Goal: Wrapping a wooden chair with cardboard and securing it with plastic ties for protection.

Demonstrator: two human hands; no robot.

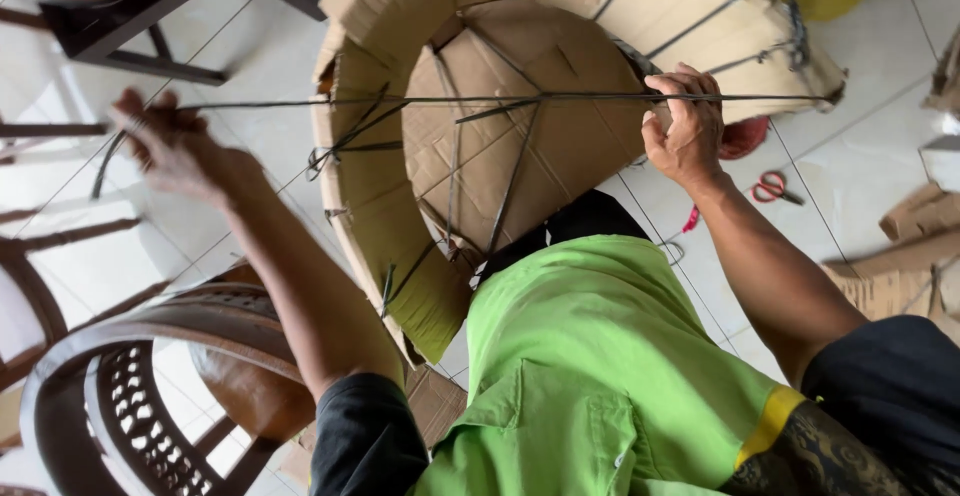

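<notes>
Fingers [672, 84] of the right hand [683, 131] are curled tight around a thin dark rod [450, 100], gripping it right of centre in the frame. From there the rod runs level across the open mouth of a cardboard drum [380, 216] to the left hand [170, 146] at the upper left. That hand is blurred; its fingers look bent about the rod's far end, but whether they are fully closed I cannot tell.

To do this well, it seems best to keep the rod straight and taut between both hands and lay it squarely across the rim, holding the right-hand grip close to the cardboard edge so the thin rod does not bow or slip.

Rough brown corrugated board forms the drum, curved into a ring, with a rounded inner panel crossed by several more thin dark rods [515, 171]. A smooth lime-green shirt [590, 356] fills the lower centre. At lower left sits a glossy brown plastic chair [130, 386] with a pierced lattice back. Red-handled scissors [772, 187] lie on the pale tiled floor [850, 156] at the right, near loose cardboard scraps [915, 216].
</notes>
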